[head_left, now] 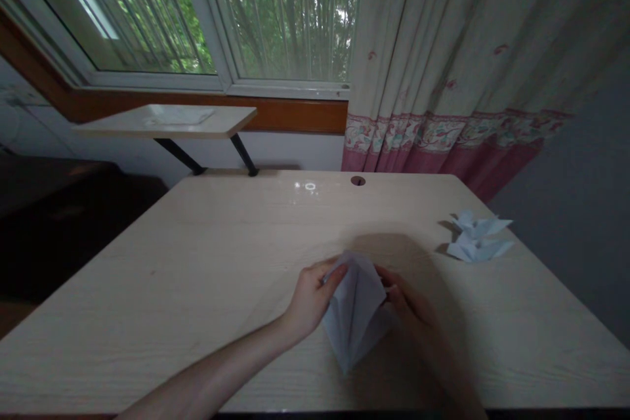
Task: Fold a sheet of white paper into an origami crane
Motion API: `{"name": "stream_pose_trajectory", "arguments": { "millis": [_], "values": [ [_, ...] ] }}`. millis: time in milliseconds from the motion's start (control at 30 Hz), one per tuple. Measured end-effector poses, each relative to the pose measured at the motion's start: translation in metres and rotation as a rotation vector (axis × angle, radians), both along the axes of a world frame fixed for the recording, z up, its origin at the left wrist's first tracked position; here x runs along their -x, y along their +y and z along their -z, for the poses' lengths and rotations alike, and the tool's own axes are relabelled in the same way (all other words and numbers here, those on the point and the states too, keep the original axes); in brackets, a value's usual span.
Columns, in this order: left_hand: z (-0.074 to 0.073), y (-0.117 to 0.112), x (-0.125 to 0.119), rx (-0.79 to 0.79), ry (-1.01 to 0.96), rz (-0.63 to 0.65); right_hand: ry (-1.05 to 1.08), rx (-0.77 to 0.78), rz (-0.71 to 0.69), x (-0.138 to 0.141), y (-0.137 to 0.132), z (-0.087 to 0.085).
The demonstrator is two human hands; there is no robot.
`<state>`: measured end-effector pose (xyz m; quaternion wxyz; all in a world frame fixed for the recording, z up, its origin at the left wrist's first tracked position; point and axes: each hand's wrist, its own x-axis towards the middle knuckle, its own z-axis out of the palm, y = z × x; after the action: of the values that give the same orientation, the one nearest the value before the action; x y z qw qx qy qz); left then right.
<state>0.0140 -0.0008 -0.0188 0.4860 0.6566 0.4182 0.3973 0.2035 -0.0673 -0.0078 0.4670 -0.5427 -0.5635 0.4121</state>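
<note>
A partly folded sheet of white paper (350, 308) is held between both hands near the front middle of the desk. It has a diamond shape with a crease down its middle and a point toward me. My left hand (315, 295) grips its upper left edge, the thumb lying on top and the fingers behind. My right hand (406, 302) pinches the right side, where a corner of paper shows at the fingertips; its other fingers are partly hidden behind the sheet. Two folded paper figures (480, 248) stand side by side at the desk's right.
The pale wooden desk (221, 262) has a round cable hole (358, 180) at its back edge. A small raised shelf (221, 119) on black legs holds some white paper (180, 115). Behind are a barred window (290, 20) and a patterned curtain (418, 79).
</note>
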Motion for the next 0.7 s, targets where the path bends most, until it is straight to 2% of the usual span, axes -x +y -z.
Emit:
{"name": "stream_pose_trajectory", "arguments": {
  "millis": [100,233,600,700],
  "values": [
    [0.003,0.000,0.000,0.016,0.001,-0.001,0.039,-0.021,-0.081,0.000,0.002,-0.001],
    [0.005,-0.001,0.002,-0.001,-0.007,0.032,0.061,-0.036,-0.108,0.001,0.004,0.002],
    [-0.004,-0.002,0.002,-0.058,0.001,0.063,0.102,-0.020,-0.198,0.004,-0.001,0.005],
    [-0.007,-0.003,0.002,-0.099,0.009,0.082,0.099,-0.031,-0.167,0.004,-0.002,0.007]
  ]
}}
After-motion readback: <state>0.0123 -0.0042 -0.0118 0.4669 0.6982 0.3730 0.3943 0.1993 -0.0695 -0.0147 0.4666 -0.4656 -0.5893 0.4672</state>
